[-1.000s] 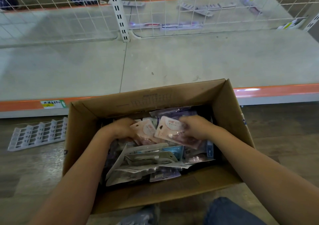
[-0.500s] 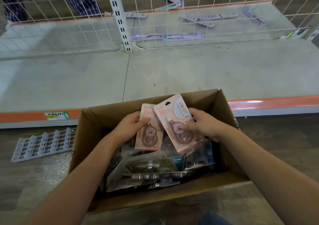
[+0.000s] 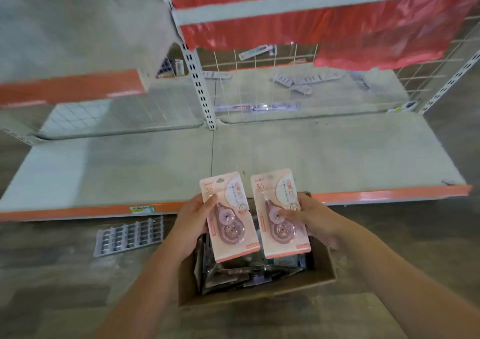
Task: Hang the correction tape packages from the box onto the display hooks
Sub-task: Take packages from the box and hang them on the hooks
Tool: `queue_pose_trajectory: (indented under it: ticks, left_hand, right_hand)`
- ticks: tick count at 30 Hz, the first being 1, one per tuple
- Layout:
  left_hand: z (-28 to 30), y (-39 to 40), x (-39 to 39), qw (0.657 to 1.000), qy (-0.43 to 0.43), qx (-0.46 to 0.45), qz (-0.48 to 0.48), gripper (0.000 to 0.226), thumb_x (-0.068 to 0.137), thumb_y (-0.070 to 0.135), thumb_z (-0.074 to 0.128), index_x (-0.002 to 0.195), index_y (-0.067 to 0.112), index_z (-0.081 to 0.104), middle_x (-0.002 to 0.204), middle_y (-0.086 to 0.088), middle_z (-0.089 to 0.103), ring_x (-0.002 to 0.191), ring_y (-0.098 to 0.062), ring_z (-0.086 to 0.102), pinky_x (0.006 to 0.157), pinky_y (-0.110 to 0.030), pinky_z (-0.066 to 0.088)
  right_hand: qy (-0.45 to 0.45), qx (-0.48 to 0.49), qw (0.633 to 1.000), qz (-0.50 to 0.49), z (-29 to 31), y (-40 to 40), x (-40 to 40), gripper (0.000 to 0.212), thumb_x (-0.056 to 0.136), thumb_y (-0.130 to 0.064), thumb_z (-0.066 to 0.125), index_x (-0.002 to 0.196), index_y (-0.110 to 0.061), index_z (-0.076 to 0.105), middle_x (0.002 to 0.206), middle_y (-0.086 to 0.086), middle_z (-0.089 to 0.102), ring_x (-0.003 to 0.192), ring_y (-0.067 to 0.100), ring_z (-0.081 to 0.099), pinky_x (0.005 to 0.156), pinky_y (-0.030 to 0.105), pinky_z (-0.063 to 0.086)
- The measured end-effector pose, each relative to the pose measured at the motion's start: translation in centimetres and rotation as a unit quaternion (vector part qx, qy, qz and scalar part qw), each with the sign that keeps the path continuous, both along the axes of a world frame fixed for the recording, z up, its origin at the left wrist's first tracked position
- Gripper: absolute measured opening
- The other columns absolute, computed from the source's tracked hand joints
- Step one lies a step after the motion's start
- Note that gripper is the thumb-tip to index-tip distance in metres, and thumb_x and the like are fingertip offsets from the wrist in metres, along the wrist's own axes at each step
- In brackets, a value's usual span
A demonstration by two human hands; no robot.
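The left grip (image 3: 193, 224) grasps a pink correction tape package (image 3: 228, 216) by its left edge, thumb laid over the front near the top of the blister, fingers behind the card. The right grip (image 3: 309, 219) grasps a second pink package (image 3: 281, 212) by its right edge, with a finger stretched across the clear blister. Both packages stand upright, side by side and slightly apart, faces toward the camera, each printed with "36".

Directly beneath both grips sits the open cardboard box (image 3: 259, 293) on the wooden floor (image 3: 52, 273), holding a jumbled heap of more packages (image 3: 241, 271), too blurred to tell apart. Left of the left grip, on the floor, lies a clear plastic strip rack (image 3: 130, 236).

Beyond the grips runs the low bare shelf (image 3: 311, 156) with an orange front edge and a small price label (image 3: 142, 209). Farther out stand the slotted white upright (image 3: 200, 84) and the wire grid back panel (image 3: 272, 78). Above that hangs red sheeting (image 3: 311, 13) over an upper shelf rail.
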State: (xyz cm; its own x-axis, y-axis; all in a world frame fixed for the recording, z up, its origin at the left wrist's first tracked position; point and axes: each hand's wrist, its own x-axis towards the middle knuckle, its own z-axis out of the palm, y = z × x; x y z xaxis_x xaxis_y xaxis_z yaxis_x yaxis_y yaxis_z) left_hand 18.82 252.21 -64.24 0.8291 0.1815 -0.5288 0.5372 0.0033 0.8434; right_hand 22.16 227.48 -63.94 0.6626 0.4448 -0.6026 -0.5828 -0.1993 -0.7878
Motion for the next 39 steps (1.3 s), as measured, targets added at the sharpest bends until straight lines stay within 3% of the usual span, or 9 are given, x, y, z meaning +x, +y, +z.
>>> queue_pose_trajectory:
  ticks: [3, 8, 12, 15, 18, 25, 30, 35, 39]
  left_hand:
    - [6.7, -0.3, -1.4, 1.0, 0.009, -0.012, 0.006, 0.017, 0.098, 0.025, 0.05, 0.105, 0.018, 0.063, 0.092, -0.003, 0.075, 0.085, -0.022, 0.071, 0.072, -0.038, 0.055]
    - [16.9, -0.4, -3.9, 1.0, 0.023, -0.016, 0.0, 0.023, 0.098, 0.028, 0.049, 0.113, 0.015, 0.062, 0.098, -0.007, 0.074, 0.09, -0.027, 0.071, 0.078, -0.045, 0.056]
    - [25.8, -0.7, -5.5, 1.0, 0.004, -0.02, -0.018, 0.025, 0.097, 0.026, 0.049, 0.113, 0.012, 0.063, 0.1, -0.008, 0.074, 0.089, -0.027, 0.071, 0.072, -0.038, 0.058]
    - [31.0, -1.1, -6.1, 1.0, -0.006, -0.008, 0.001, 0.018, 0.096, 0.024, 0.053, 0.104, 0.014, 0.066, 0.098, -0.009, 0.074, 0.086, -0.025, 0.071, 0.069, -0.035, 0.057]
    - [35.5, -1.6, -6.7, 0.999, -0.033, -0.006, 0.002, 0.014, 0.096, 0.023, 0.054, 0.097, 0.016, 0.066, 0.086, -0.004, 0.075, 0.075, -0.021, 0.072, 0.061, -0.031, 0.056]
    - [45.0, -1.2, -6.1, 0.992, -0.118, 0.03, -0.026, 0.02, 0.096, 0.027, 0.055, 0.104, 0.013, 0.067, 0.094, -0.01, 0.074, 0.085, -0.03, 0.071, 0.08, -0.046, 0.056]
    - [53.1, -1.0, -4.1, 0.978, -0.196, 0.036, -0.063, 0.018, 0.095, 0.029, 0.055, 0.102, 0.018, 0.068, 0.094, -0.006, 0.075, 0.086, -0.024, 0.072, 0.082, -0.043, 0.056]
    - [58.7, -0.6, -0.9, 0.954, -0.291, 0.07, -0.038, 0.015, 0.092, 0.034, 0.059, 0.089, 0.024, 0.069, 0.088, -0.001, 0.074, 0.092, -0.028, 0.069, 0.087, -0.045, 0.053]
    - [61.3, -0.4, 1.6, 0.946, -0.322, 0.031, -0.009, 0.016, 0.092, 0.037, 0.059, 0.09, 0.023, 0.068, 0.094, -0.004, 0.074, 0.092, -0.027, 0.069, 0.086, -0.045, 0.054]
  right_hand:
    - [0.001, 0.023, 1.0, -0.01, 7.8, -0.2, -1.5, 0.051, 0.073, -0.034, 0.069, 0.121, -0.023, 0.055, 0.11, -0.003, 0.071, 0.1, 0.019, 0.069, 0.087, 0.039, 0.055]
    - [-0.002, 0.027, 0.999, -0.038, 18.5, -0.7, -4.2, 0.056, 0.07, -0.04, 0.071, 0.121, -0.026, 0.054, 0.11, -0.002, 0.071, 0.1, 0.022, 0.069, 0.094, 0.05, 0.051]
    - [-0.01, 0.044, 0.998, -0.043, 28.0, -1.1, -5.9, 0.041, 0.081, -0.033, 0.07, 0.119, -0.026, 0.056, 0.111, 0.0, 0.071, 0.101, 0.023, 0.069, 0.094, 0.049, 0.051]
    - [-0.039, 0.052, 0.996, -0.055, 33.3, -1.5, -6.8, 0.044, 0.074, -0.029, 0.07, 0.116, -0.021, 0.057, 0.108, 0.003, 0.072, 0.1, 0.024, 0.069, 0.092, 0.048, 0.052]
    - [-0.068, 0.065, 0.993, -0.065, 37.3, -1.8, -7.6, 0.05, 0.073, -0.028, 0.075, 0.118, -0.016, 0.055, 0.11, 0.006, 0.071, 0.102, 0.027, 0.068, 0.092, 0.049, 0.052]
    - [-0.146, 0.069, 0.983, -0.083, 45.8, -1.5, -7.7, 0.044, 0.083, -0.022, 0.067, 0.125, -0.017, 0.054, 0.118, 0.005, 0.068, 0.109, 0.026, 0.064, 0.097, 0.051, 0.048]
    - [-0.212, 0.078, 0.966, -0.121, 52.9, -1.5, -5.6, 0.033, 0.082, -0.015, 0.066, 0.114, -0.01, 0.061, 0.103, 0.007, 0.073, 0.093, 0.023, 0.07, 0.075, 0.037, 0.058]
    - [-0.272, 0.097, 0.942, -0.171, 57.7, -1.1, -2.5, 0.041, 0.081, -0.02, 0.069, 0.118, -0.006, 0.06, 0.111, 0.01, 0.07, 0.105, 0.028, 0.066, 0.093, 0.045, 0.051]
    - [-0.325, 0.118, 0.915, -0.205, 60.1, 0.7, -0.5, 0.03, 0.078, -0.026, 0.068, 0.106, -0.017, 0.063, 0.112, 0.004, 0.069, 0.103, 0.018, 0.065, 0.091, 0.033, 0.05]
